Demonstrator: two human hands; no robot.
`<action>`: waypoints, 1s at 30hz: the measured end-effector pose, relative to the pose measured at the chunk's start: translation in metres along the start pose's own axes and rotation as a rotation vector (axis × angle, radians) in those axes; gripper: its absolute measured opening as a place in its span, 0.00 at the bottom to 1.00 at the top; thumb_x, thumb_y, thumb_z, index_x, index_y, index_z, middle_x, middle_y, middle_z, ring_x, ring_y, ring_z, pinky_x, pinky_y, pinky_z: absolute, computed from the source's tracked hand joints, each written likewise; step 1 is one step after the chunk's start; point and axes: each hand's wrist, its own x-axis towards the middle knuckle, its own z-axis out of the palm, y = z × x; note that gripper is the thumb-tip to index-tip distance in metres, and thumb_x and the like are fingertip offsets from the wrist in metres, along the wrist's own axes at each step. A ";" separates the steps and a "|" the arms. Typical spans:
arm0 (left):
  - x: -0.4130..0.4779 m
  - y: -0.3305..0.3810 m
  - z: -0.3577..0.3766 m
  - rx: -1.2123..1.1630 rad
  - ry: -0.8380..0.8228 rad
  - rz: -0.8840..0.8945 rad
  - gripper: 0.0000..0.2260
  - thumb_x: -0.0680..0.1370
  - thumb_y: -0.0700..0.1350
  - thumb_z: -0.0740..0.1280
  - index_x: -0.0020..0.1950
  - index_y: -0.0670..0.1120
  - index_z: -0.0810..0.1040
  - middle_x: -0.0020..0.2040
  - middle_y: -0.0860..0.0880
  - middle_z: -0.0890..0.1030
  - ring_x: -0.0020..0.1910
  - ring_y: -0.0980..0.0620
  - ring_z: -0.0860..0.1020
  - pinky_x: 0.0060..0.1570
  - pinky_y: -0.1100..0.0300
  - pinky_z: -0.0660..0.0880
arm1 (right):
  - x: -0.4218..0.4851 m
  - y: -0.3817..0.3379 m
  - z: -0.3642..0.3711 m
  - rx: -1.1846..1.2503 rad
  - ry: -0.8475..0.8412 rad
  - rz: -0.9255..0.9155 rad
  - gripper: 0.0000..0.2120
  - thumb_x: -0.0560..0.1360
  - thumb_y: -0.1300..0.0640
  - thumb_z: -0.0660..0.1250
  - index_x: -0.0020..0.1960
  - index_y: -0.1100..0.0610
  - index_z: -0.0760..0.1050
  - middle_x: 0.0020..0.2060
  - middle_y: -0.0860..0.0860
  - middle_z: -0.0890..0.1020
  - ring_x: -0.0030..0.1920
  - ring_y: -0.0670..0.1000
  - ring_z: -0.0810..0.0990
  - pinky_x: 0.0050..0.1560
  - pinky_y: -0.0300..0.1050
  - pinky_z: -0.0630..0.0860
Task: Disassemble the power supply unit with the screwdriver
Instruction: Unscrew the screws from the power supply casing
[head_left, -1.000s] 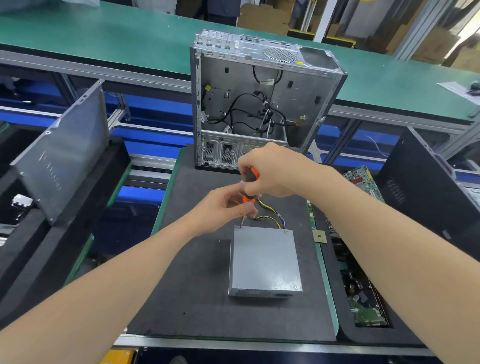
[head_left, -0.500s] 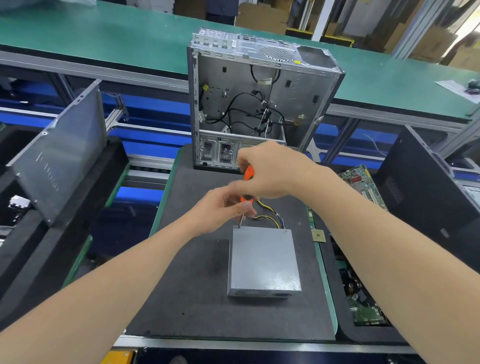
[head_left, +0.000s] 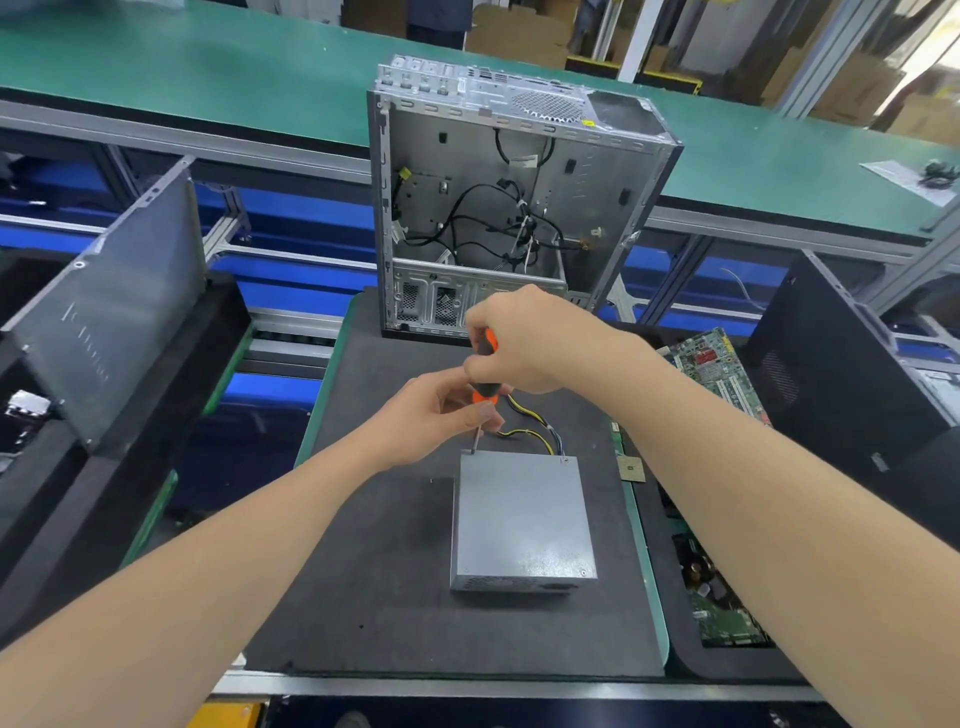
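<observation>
A grey metal power supply unit (head_left: 522, 519) lies flat on the dark foam mat (head_left: 374, 571), its yellow and black wires (head_left: 530, 434) trailing off the far side. An orange and black screwdriver (head_left: 485, 374) stands almost upright with its tip at the unit's far left corner. My right hand (head_left: 524, 340) grips the handle from above. My left hand (head_left: 439, 415) pinches the lower end of the handle and the shaft just above the tip.
An open, emptied computer case (head_left: 514, 197) stands at the mat's far end. A grey side panel (head_left: 109, 317) leans at the left. Circuit boards (head_left: 719, 364) and a black case (head_left: 841, 374) sit at the right. A small chip (head_left: 631, 472) lies by the mat's right edge.
Both hands stay on the screwdriver at the same corner; the right hand has shifted slightly on the handle. The unit has not moved.
</observation>
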 end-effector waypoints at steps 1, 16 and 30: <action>0.000 0.000 -0.001 0.008 -0.001 0.000 0.10 0.82 0.58 0.68 0.62 0.63 0.80 0.52 0.51 0.88 0.56 0.54 0.85 0.59 0.57 0.78 | -0.002 0.000 -0.003 0.012 -0.025 -0.032 0.07 0.73 0.46 0.68 0.44 0.48 0.74 0.41 0.45 0.77 0.44 0.52 0.77 0.38 0.45 0.71; -0.001 0.001 -0.001 0.023 0.013 -0.028 0.08 0.82 0.52 0.70 0.60 0.53 0.82 0.51 0.50 0.88 0.54 0.52 0.86 0.63 0.46 0.79 | -0.011 -0.004 -0.007 -0.035 -0.035 -0.126 0.13 0.72 0.42 0.68 0.53 0.47 0.76 0.47 0.47 0.73 0.51 0.52 0.75 0.47 0.50 0.76; -0.003 0.000 0.000 0.034 0.026 -0.013 0.10 0.76 0.61 0.72 0.57 0.63 0.81 0.50 0.53 0.88 0.55 0.53 0.86 0.64 0.45 0.79 | 0.002 -0.010 0.007 -0.009 0.087 0.097 0.18 0.77 0.43 0.66 0.38 0.56 0.68 0.36 0.52 0.72 0.33 0.53 0.73 0.30 0.43 0.65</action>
